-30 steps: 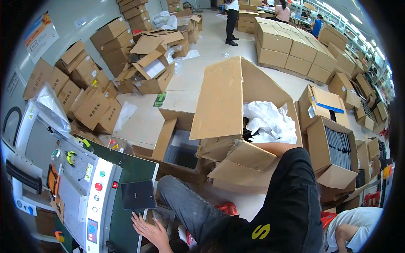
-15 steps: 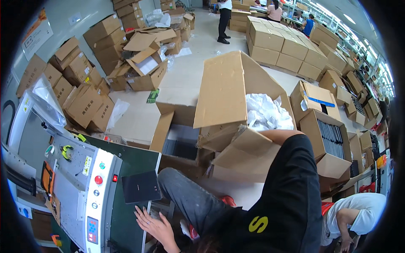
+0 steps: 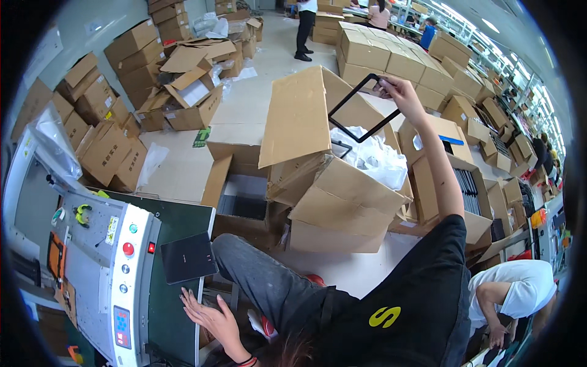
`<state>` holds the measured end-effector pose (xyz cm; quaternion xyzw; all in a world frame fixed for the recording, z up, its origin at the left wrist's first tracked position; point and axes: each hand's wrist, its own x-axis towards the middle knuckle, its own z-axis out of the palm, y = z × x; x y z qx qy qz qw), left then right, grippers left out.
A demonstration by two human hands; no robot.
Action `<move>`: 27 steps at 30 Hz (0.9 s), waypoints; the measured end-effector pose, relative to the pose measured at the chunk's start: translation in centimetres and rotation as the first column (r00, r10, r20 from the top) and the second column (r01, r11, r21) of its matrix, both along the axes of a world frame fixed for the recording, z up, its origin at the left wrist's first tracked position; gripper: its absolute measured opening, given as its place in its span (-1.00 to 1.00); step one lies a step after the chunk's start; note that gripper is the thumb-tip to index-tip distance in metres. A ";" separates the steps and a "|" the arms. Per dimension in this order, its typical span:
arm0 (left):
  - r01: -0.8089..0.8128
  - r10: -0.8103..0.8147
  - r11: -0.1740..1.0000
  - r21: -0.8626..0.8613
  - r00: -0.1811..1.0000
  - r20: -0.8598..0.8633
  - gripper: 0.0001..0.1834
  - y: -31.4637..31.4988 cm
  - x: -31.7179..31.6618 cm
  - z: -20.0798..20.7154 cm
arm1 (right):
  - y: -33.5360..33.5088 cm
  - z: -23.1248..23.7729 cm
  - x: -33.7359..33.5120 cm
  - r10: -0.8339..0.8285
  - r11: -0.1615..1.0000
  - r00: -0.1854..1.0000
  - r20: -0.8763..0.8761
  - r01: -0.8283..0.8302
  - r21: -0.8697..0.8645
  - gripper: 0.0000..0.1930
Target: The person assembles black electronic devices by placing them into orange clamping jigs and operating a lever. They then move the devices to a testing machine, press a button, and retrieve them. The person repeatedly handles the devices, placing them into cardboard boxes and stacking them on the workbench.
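Observation:
Held up over an open carton is a thin black rectangular frame, pinched at its top corner by my right hand. White plastic wrapping fills the carton below, and part of another black frame shows at its inner left side. My left hand is open with fingers spread at the edge of the green-topped bench. Just beyond its fingertips lies a flat black tablet-like panel on the bench.
A white machine with buttons stands left on the bench. A carton holding dark flat pieces sits beyond it. To the right, another carton holds stacked black pieces. A person in white bends at the lower right. Stacked cartons stand farther back.
My right hand has risen out of the carton with the black frame in it. My left hand stays open by the bench edge. The whole view has shifted slightly.

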<state>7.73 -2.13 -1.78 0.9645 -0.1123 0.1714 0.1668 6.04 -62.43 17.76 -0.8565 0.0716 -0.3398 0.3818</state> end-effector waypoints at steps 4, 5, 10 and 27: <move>0.039 -0.059 0.948 -0.315 0.997 -0.053 -0.34 0.0 -0.6 1.6 | 7.6 5.3 0.7 -0.104 0.949 0.987 0.124 0.136 -0.286 -0.75; 0.098 -0.147 0.888 -0.450 0.986 -0.075 -0.37 -0.6 -0.8 2.6 | 9.4 6.8 0.4 -0.038 0.956 0.986 0.160 0.082 -0.281 -0.74; 0.307 -0.426 0.533 -0.788 0.903 0.063 -0.54 -1.9 -1.3 8.6 | 21.6 8.2 5.8 0.448 0.881 0.893 0.029 -0.437 -0.180 -0.72; -0.136 -0.228 -0.072 -0.988 0.967 -0.117 -0.55 7.8 -5.2 9.8 | 43.5 -0.6 11.3 0.989 0.016 -0.041 -0.145 -0.929 0.369 -0.70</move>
